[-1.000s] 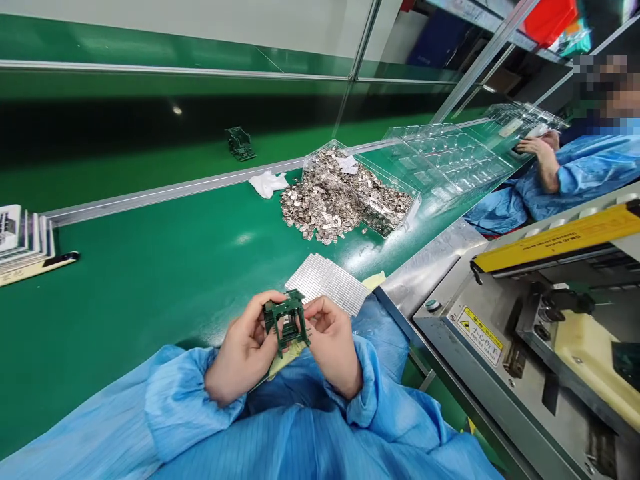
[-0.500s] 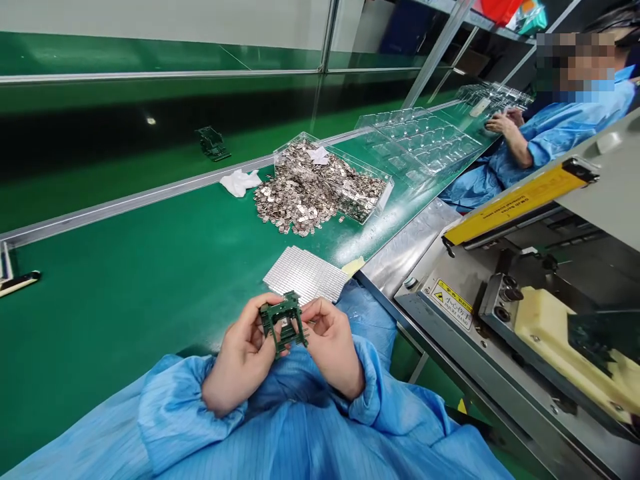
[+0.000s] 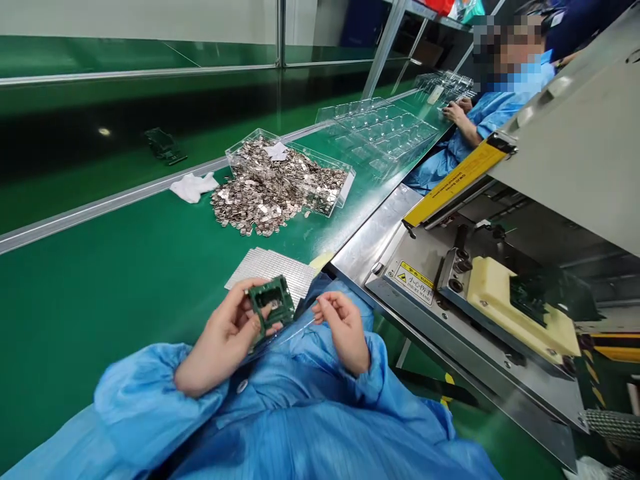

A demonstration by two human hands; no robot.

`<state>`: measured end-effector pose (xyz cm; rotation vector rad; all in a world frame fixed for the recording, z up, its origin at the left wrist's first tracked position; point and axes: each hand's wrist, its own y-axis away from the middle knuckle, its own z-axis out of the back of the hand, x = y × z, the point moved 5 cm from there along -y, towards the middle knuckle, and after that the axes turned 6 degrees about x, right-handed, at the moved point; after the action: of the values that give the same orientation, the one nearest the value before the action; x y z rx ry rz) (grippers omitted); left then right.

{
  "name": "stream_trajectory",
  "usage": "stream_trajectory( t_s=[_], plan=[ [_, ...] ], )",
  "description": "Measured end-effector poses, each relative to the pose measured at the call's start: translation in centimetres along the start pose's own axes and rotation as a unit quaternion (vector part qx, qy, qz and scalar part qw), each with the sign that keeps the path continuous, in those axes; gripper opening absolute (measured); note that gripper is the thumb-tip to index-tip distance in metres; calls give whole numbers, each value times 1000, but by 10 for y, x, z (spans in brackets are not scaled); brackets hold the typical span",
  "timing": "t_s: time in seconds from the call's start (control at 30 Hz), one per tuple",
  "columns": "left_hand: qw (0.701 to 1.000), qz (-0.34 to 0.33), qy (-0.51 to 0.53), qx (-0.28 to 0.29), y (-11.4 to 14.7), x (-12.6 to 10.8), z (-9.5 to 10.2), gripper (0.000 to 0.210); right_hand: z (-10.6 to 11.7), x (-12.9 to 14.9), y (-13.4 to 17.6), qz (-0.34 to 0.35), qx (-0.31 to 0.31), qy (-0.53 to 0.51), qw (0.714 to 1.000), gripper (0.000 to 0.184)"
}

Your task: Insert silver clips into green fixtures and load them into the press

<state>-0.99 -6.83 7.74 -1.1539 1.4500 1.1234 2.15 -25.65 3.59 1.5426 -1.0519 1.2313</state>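
My left hand (image 3: 225, 333) is closed around a small green plastic frame (image 3: 285, 301) with a square opening, tilted above my lap. Its thumb reaches into the opening, where a small pale spot shows. To the right, apart from the frame, my right hand (image 3: 345, 330) has thumb and fingers pinched together. A thin clear streak, like a thread or film, runs between the frame and these fingertips; what they hold is too fine to name. Just behind the frame lies a silvery gridded sheet stack (image 3: 260, 261) at the bench edge.
Many small metal pieces (image 3: 255, 203) spill from a clear tray (image 3: 345, 190). Nearby are a white cloth (image 3: 193, 188) and clear blister trays (image 3: 385, 133). A machine with a yellow bar (image 3: 457, 180) and cream fixture (image 3: 493, 293) stands right. A co-worker (image 3: 475, 123) sits beyond.
My right hand has come off the green frame and moved right of it. The frame has turned in my left hand. My view has swung right, showing more of the machine.
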Motion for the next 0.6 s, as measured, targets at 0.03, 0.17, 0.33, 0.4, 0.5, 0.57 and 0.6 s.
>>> stream_trajectory(
  t_s=[0.03, 0.17, 0.33, 0.4, 0.5, 0.57, 0.6],
  plan=[
    [1000, -12, -1, -3, -11, -3, 3, 43, 5, -9, -6, -6, -1, 15, 1000, 44],
    [998, -60, -24, 10, -54, -10, 6, 51, -7, -31, -24, -2, 68, 15, 998, 48],
    [998, -59, -4, 12, -73, 8, 4, 57, -26, -36, -26, 41, 38, -3, 998, 44],
    [998, -56, 0, 2, -72, 13, 6, 55, -27, -39, -24, 58, 23, 6, 998, 44],
    [998, -55, 7, -2, -71, 14, 7, 55, -22, -44, -22, 101, 3, 64, 993, 44],
    [999, -53, 13, -4, -71, 12, 8, 55, -18, -49, -22, 133, 6, 125, 983, 45],
    [999, -51, 16, -5, -71, 12, 8, 54, -15, -52, -24, 140, 13, 157, 978, 46]
  ],
)
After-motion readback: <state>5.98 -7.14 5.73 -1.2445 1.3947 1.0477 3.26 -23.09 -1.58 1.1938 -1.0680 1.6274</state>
